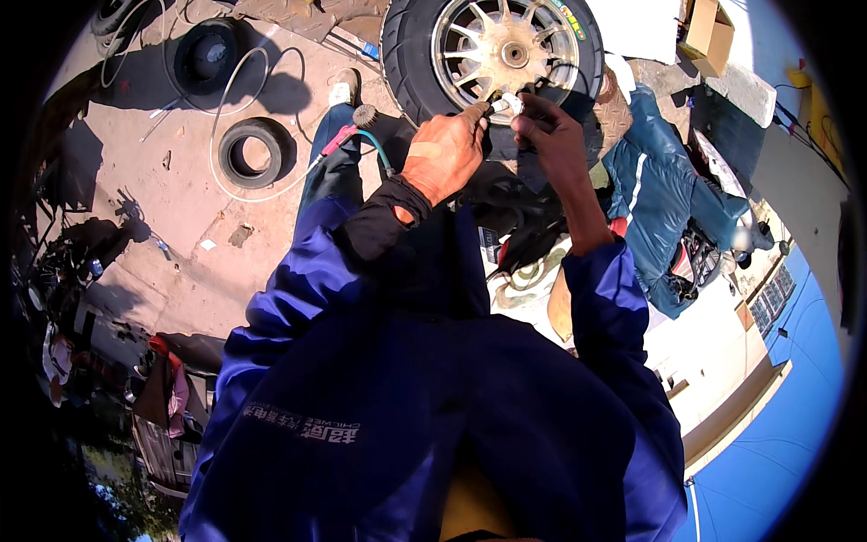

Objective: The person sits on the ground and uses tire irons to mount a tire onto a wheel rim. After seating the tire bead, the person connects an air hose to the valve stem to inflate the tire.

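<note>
My left hand point(445, 149) is closed just below the wheel's rim, its fingertips around the end of a small white fitting point(508, 103). My right hand point(549, 131) pinches the same fitting from the right. What exactly the fitting is, I cannot make out. Both hands are in front of the wheel point(490, 29), which has a black tyre and a dusty spoked silver rim. Left of my left hand are a pink-handled tool point(340, 139) on a teal hose and a round bristled head point(365, 116).
Two loose tyres point(250, 155) and pale hoses lie on the paved ground point(194, 221) at left. My leg point(327, 144) shows beside the wheel. A dark teal padded jacket point(650, 203), a cardboard box point(706, 36) and assorted clutter are at right; more dark clutter lines the left.
</note>
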`<action>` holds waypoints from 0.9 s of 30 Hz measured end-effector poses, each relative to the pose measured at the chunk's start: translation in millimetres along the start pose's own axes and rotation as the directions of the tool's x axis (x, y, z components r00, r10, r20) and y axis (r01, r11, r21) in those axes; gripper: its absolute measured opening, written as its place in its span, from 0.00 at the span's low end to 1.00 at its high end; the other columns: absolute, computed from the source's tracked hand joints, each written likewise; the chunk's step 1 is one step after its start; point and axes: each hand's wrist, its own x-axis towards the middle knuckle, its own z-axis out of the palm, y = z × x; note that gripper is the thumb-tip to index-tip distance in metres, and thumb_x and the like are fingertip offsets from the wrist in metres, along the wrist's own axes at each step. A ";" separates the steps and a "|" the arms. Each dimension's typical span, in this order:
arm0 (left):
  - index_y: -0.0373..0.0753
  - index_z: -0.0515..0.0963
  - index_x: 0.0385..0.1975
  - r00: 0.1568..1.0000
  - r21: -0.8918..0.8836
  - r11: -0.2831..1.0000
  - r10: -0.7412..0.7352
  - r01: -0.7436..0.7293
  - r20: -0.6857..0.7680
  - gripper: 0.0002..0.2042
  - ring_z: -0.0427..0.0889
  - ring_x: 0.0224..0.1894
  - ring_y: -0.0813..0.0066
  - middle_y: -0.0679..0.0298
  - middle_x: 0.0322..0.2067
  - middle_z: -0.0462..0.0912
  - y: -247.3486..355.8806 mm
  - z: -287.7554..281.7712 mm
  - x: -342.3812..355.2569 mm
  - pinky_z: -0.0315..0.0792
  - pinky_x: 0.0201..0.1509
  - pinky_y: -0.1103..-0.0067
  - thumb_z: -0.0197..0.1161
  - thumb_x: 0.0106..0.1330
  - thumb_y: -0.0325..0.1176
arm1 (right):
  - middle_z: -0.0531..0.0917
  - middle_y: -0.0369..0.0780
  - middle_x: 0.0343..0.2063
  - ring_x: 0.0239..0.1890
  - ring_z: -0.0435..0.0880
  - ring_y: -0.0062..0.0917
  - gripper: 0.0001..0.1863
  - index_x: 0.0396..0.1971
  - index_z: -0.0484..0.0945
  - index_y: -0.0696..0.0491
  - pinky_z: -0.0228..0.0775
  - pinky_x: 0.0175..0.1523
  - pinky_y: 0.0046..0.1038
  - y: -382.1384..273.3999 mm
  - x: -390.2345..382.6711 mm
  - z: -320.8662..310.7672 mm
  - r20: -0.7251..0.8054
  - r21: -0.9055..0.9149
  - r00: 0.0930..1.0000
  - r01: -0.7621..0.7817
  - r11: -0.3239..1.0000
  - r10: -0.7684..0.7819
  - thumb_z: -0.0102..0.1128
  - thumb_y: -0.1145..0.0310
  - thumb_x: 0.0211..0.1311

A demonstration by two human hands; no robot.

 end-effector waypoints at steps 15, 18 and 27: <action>0.33 0.78 0.57 0.993 0.066 0.996 0.070 -0.064 -0.095 0.18 0.83 0.50 0.44 0.43 0.50 0.84 -46.8 -63.9 -71.6 0.77 0.56 0.61 0.60 0.73 0.36 | 0.84 0.31 0.26 0.22 0.74 0.10 0.25 0.51 0.83 0.56 0.63 0.28 0.16 1.5 -5.1 14.2 -0.204 -0.366 0.963 0.092 0.926 -0.176 0.82 0.70 0.53; 0.36 0.80 0.54 0.944 0.036 0.950 -0.304 0.311 -0.129 0.19 0.83 0.51 0.46 0.49 0.50 0.84 -160.9 -75.8 -61.0 0.76 0.59 0.61 0.64 0.70 0.43 | 0.84 0.30 0.27 0.22 0.72 0.08 0.23 0.51 0.82 0.56 0.61 0.28 0.15 -1.4 -2.0 13.5 -0.216 -0.337 0.967 0.059 0.940 -0.138 0.80 0.74 0.54; 0.26 0.62 0.72 0.735 0.213 0.773 -0.634 0.598 0.239 0.52 0.70 0.71 0.45 0.35 0.67 0.70 -483.3 23.4 2.0 0.64 0.75 0.64 0.66 0.58 0.65 | 0.84 0.31 0.26 0.24 0.75 0.08 0.26 0.54 0.80 0.57 0.64 0.30 0.15 1.8 -9.1 15.1 -0.297 -0.424 0.940 0.025 0.906 -0.165 0.74 0.81 0.52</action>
